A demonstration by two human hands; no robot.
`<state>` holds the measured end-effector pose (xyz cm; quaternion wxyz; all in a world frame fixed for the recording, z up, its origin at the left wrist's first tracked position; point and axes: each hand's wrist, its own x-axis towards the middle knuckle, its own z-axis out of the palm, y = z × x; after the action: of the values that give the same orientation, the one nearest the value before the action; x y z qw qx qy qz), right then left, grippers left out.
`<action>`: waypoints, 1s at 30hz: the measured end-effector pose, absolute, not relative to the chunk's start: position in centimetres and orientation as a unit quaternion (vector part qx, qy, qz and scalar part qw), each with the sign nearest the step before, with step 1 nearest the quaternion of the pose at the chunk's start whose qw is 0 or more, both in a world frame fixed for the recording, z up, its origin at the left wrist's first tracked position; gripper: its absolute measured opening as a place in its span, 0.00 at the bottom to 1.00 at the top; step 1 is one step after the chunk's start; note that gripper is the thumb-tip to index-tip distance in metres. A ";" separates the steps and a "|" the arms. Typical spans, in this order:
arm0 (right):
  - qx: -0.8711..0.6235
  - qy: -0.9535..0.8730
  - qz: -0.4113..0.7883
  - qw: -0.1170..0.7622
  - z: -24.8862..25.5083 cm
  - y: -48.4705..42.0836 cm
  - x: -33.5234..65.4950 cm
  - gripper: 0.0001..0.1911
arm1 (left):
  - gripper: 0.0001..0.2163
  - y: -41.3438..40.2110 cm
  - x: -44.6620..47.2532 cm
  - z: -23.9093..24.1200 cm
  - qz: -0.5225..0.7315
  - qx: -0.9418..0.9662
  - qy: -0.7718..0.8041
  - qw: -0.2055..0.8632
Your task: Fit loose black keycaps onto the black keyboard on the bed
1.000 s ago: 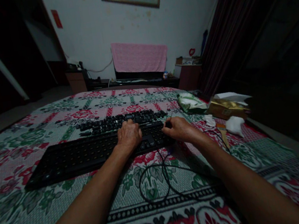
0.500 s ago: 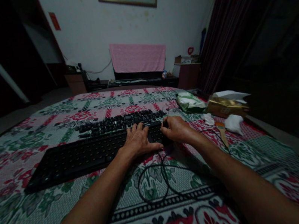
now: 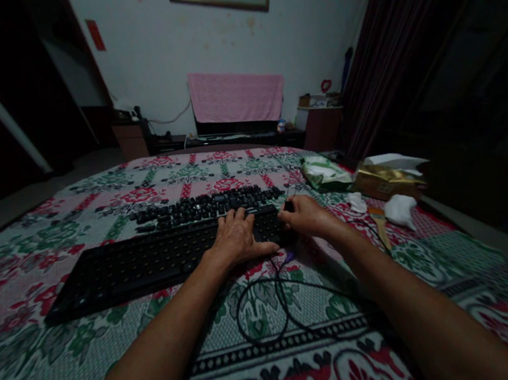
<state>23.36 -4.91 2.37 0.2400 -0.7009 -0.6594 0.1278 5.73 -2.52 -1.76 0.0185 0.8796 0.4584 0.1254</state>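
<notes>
A black keyboard [image 3: 140, 259] lies across the patterned cloth, most of its keycaps off and rows of small key posts bare. My left hand [image 3: 236, 236] rests flat on its right part, fingers spread and thumb stretched to the right. At the keyboard's right end, my right hand [image 3: 304, 215] is closed in a pinch. A small black object [image 3: 289, 206] shows between its fingers, its kind too dark to make out. Behind the keyboard lies a long heap of loose black keycaps [image 3: 203, 207].
A black cable [image 3: 284, 301] loops in front, with a purple plug [image 3: 288, 257] near the keyboard. To the right are a brush [image 3: 379, 228], crumpled white tissues [image 3: 401, 211], a gold tissue box [image 3: 385, 182] and a green-and-white packet [image 3: 323, 172].
My right hand has shifted slightly right, and the black object in its fingers shows more clearly. The purple plug has come into clearer view. My left hand stays on the keyboard.
</notes>
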 end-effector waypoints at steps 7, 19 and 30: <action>-0.678 -0.618 0.253 0.309 1.9 -4.5 24.2 0.06 | 0.40 -2.8 5.8 -1.4 0.125 0.878 0.461 0.018; -0.623 -0.632 0.202 0.414 2.3 -4.5 22.3 0.06 | 0.27 -2.0 5.3 -0.7 0.226 0.882 0.404 0.091; -0.598 -0.583 0.261 0.485 0.5 -4.0 20.4 0.08 | 0.14 -1.9 5.5 -0.5 0.194 0.906 0.377 0.003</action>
<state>20.42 -3.99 0.46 0.4848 -0.5981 -0.5826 0.2606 5.52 -1.85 -0.51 0.0028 0.9057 0.3768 0.1942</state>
